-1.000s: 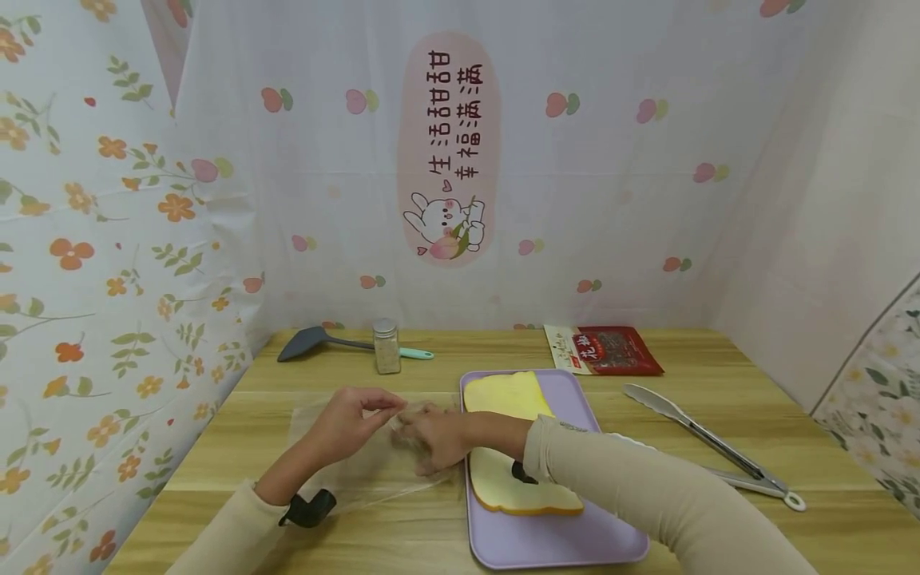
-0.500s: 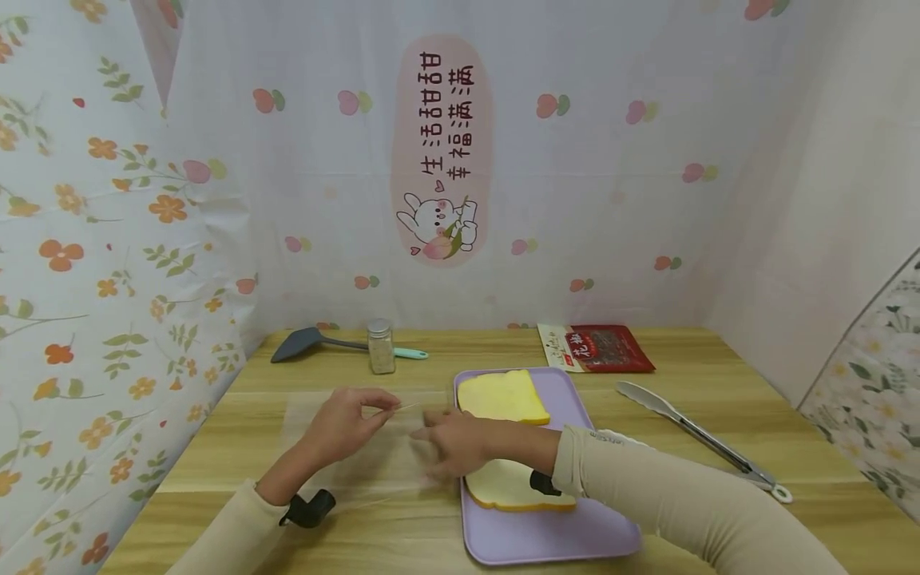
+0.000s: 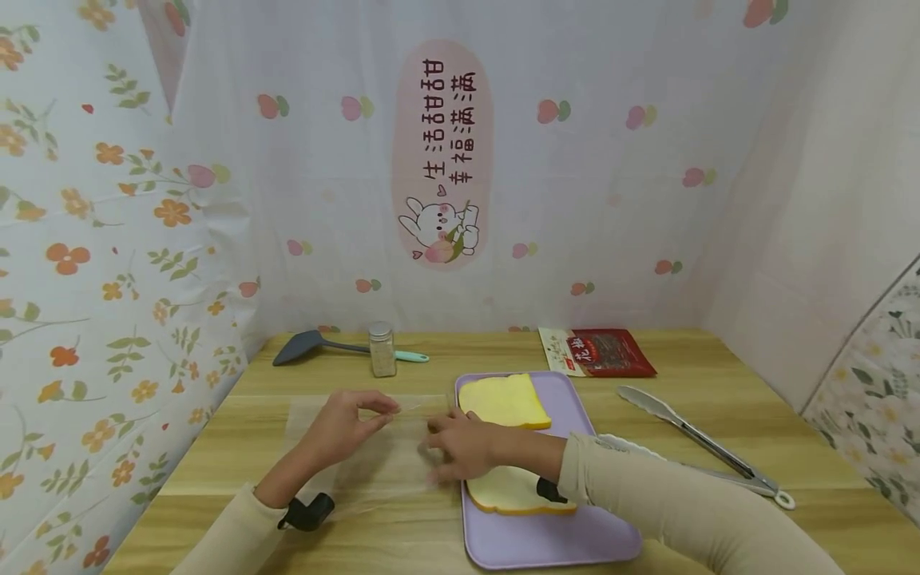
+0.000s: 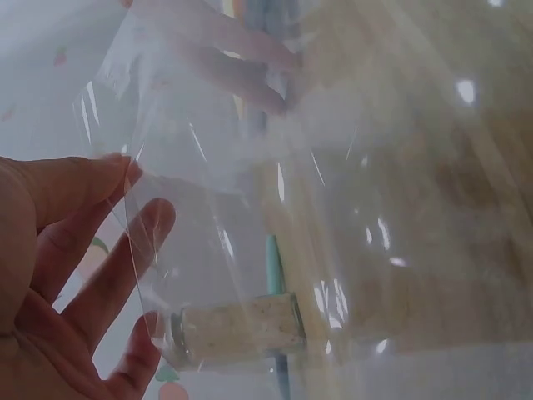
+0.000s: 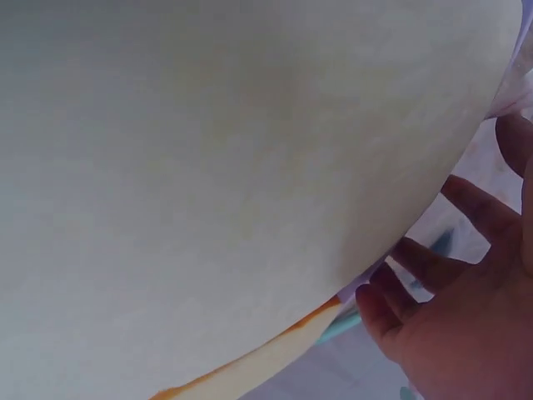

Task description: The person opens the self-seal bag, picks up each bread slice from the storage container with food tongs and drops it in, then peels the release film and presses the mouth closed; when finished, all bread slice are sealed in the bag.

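A sheet or bag of clear plastic (image 3: 391,459) lies left of the purple tray (image 3: 553,543). My left hand (image 3: 345,427) pinches its edge between thumb and forefinger, the other fingers apart, as the left wrist view shows along the plastic (image 4: 250,200). At the plastic's right side, over the tray's left rim, my right hand (image 3: 463,447) has its fingers spread and loosely bent; whether they touch the plastic is unclear. Two bread slices lie on the tray, a back one (image 3: 503,399) and a front one (image 3: 510,491) partly under my right wrist. Bread (image 5: 208,208) fills much of the right wrist view.
Behind the plastic lie a spatula (image 3: 298,346) and a standing glass jar (image 3: 383,355). A red and white packet (image 3: 611,353) is at the back right. Metal tongs (image 3: 707,441) rest right of the tray, near a white scalloped edge (image 3: 628,446) partly hidden by my right sleeve.
My right hand has moved right, away from my left hand, and its fingers have spread. My left hand has stayed at the plastic's edge. More of the plastic shows between the hands.
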The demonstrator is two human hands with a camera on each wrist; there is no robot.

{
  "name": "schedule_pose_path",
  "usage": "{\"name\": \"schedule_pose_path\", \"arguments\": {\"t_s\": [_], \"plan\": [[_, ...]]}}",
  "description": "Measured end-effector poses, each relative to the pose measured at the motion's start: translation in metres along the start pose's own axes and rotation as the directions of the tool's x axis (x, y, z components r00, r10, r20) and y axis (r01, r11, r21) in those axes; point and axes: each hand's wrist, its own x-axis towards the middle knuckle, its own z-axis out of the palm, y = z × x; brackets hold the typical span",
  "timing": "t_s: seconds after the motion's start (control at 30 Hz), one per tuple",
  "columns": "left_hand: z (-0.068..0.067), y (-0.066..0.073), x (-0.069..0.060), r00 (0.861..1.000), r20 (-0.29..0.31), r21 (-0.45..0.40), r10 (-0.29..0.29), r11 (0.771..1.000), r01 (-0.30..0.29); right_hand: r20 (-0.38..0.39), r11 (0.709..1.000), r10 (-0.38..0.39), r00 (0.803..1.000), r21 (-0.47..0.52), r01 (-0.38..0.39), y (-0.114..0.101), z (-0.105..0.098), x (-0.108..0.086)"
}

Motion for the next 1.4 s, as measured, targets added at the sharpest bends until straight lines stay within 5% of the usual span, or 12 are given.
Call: {"name": "schedule_pose_path", "arguments": {"t_s": [0.23,0.6,1.07,1.4], "plan": [[-0.001,-0.001,-0.002,1.000,0.026,-0.049,0.004,0.999,-0.002,-0.049,0.997,-0.064,0.997,0.029,0.066,0.010,-0.002,-0.012],[-0.001,-0.001,-0.002,1.000,0.022,-0.029,-0.008,1.000,0.009,-0.147,0.960,-0.088,0.985,0.253,0.123,0.026,-0.003,-0.050],[-0.002,-0.003,-0.003,0.999,0.049,-0.022,-0.003,1.000,0.004,-0.229,0.905,0.123,0.966,0.425,-0.015,0.069,-0.005,-0.128],[0.000,-0.003,-0.003,0.999,0.051,-0.038,0.003,0.999,-0.001,-0.299,0.862,0.281,0.912,0.497,-0.102,0.102,0.007,-0.176]]}}
